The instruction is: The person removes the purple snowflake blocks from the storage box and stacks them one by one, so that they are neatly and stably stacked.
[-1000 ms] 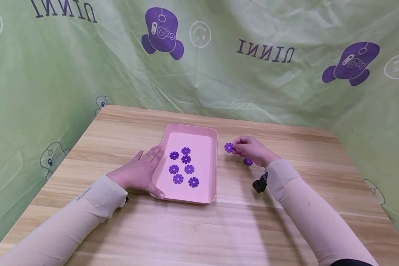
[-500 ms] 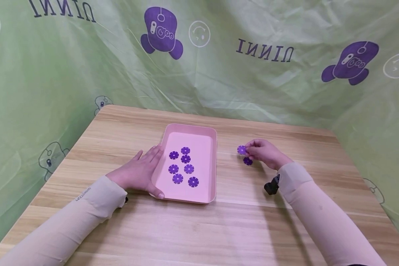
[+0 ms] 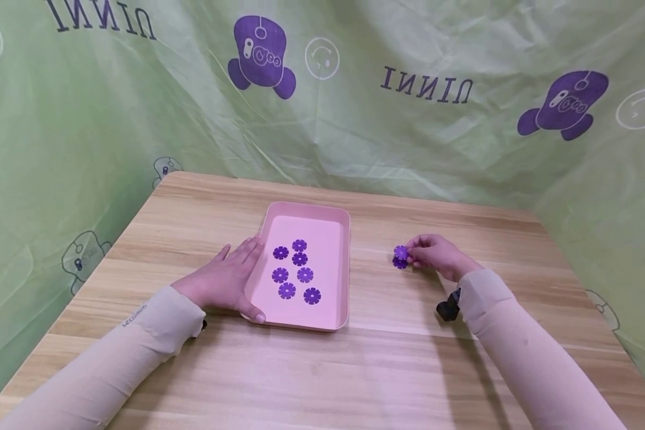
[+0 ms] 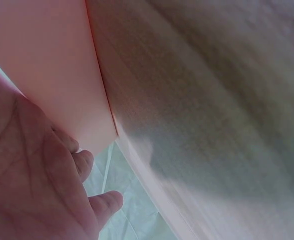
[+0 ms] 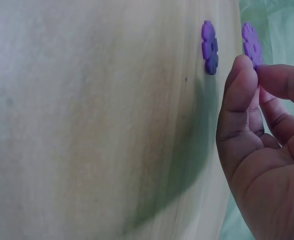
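My right hand pinches a purple snowflake-disc building piece between thumb and fingertips. Right under it a second purple snowflake disc lies flat on the wooden table; the right wrist view shows a gap between the two. To the left stands a shallow pink tray with several purple snowflake discs scattered flat inside. Against that tray's left wall lies my left hand, fingers stretched along the rim and thumb at the near left corner. In the left wrist view the palm and several fingers show beside the pink wall.
The wooden table ends in a rounded far edge. Green printed fabric hangs behind it and on both sides. A small black wrist camera sits under the right cuff, low over the table.
My right hand has moved right and slightly toward me, carrying the pinched disc until it overlaps the one on the table. The left hand and the tray have stayed in place.
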`<state>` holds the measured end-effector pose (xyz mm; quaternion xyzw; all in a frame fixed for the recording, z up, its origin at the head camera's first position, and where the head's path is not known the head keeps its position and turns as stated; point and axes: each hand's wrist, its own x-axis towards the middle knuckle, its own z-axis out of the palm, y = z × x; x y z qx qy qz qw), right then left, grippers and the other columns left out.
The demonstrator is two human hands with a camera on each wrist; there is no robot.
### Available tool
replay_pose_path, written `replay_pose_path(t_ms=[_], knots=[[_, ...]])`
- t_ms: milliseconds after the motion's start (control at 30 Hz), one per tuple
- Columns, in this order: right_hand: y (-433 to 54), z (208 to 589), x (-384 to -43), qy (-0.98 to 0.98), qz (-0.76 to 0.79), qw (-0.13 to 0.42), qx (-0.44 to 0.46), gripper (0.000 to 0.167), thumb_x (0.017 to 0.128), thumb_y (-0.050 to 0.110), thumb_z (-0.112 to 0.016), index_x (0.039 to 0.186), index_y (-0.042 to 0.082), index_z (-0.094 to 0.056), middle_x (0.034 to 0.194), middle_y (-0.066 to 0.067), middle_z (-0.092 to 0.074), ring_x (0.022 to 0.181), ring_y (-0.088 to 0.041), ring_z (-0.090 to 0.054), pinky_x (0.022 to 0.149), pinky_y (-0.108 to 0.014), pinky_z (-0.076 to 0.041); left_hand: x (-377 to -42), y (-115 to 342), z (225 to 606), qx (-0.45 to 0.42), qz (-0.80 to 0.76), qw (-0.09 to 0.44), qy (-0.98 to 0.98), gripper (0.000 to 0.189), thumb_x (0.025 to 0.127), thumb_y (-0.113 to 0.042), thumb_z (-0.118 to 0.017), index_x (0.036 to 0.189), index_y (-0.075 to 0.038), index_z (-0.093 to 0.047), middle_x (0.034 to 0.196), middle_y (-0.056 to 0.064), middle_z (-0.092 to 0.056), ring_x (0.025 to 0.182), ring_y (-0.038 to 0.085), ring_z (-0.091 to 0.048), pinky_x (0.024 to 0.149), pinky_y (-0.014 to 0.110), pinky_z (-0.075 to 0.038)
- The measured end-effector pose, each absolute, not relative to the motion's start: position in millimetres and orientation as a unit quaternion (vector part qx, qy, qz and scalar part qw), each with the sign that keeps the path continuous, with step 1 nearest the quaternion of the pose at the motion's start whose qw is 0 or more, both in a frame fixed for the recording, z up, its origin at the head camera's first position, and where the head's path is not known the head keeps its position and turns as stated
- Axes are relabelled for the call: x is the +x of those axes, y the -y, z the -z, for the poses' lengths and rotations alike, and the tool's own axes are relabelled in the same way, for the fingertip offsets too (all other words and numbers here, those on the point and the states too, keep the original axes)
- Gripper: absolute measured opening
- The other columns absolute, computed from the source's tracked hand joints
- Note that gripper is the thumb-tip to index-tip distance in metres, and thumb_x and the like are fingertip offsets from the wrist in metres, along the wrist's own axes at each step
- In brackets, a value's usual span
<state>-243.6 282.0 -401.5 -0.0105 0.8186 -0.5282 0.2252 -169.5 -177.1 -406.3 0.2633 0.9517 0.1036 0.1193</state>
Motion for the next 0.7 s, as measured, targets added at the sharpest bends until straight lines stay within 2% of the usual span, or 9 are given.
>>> replay_pose_path(t_ms=[700], knots=[[-290.8, 405.2, -248.4, -0.823, 0.513, 0.245, -0.007, 0.024, 0.107, 0.001, -0.049, 0.126, -0.013, -0.053, 0.098, -0.006, -0.064, 0.084, -0.01, -0.061, 0.075, -0.021, -0.057, -169.8, 175.3, 405.9, 0.26, -0.094, 0.123, -0.953, 0.154, 0.06, -0.083, -0.079, 0.16, 0.011, -0.01, 0.169, 0.028, -0.004, 0.155, 0.044, -0.007, 0.121, 0.066, -0.007]])
